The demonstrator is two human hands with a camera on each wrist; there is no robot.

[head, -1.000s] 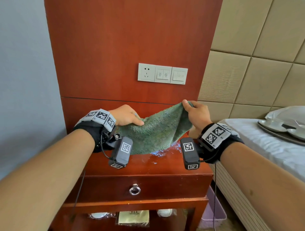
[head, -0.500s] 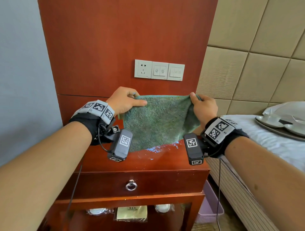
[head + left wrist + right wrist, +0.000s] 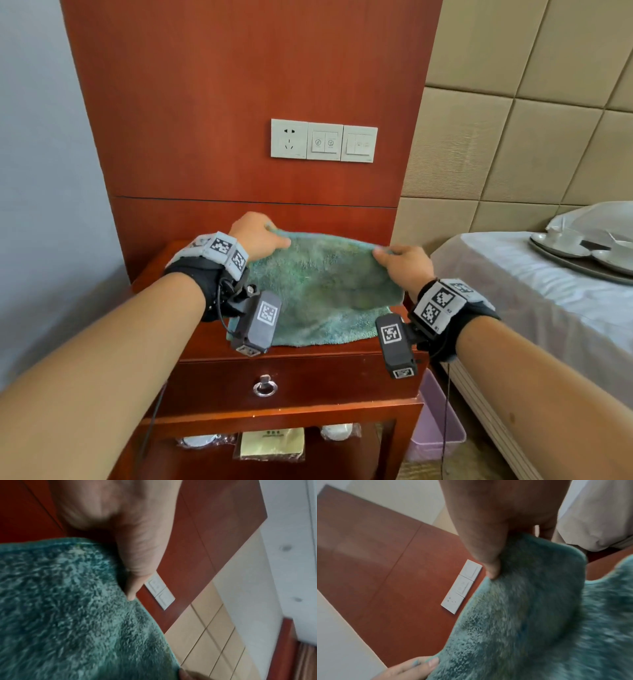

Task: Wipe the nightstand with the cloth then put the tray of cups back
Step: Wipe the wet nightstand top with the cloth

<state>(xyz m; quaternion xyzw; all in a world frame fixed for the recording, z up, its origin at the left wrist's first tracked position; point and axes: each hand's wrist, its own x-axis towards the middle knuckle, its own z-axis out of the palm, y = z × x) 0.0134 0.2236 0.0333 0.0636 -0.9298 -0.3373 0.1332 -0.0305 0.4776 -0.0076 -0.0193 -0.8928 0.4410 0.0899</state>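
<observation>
A fuzzy green cloth (image 3: pixel 318 287) is spread out over the top of the red-brown nightstand (image 3: pixel 301 349), its near edge lying on the wood. My left hand (image 3: pixel 260 236) pinches the cloth's far left corner, and in the left wrist view the left hand (image 3: pixel 126 561) has its thumb on the cloth (image 3: pixel 68 608). My right hand (image 3: pixel 400 263) pinches the far right corner; the right wrist view shows the right hand (image 3: pixel 491 547) with its thumb pressed on the cloth (image 3: pixel 530 608). The tray of cups (image 3: pixel 582 253) rests on the bed at the right.
A wooden wall panel with white sockets and switches (image 3: pixel 323 140) rises behind the nightstand. The nightstand has a drawer with a ring pull (image 3: pixel 264 387) and a lower shelf with packaged items (image 3: pixel 270 442). The white bed (image 3: pixel 534 301) stands right; a pale purple bin (image 3: pixel 438 428) sits between them.
Both hands have lowered the cloth from hanging upright in the air to lying spread over the nightstand top, covering the wet patch. The head view has tilted down.
</observation>
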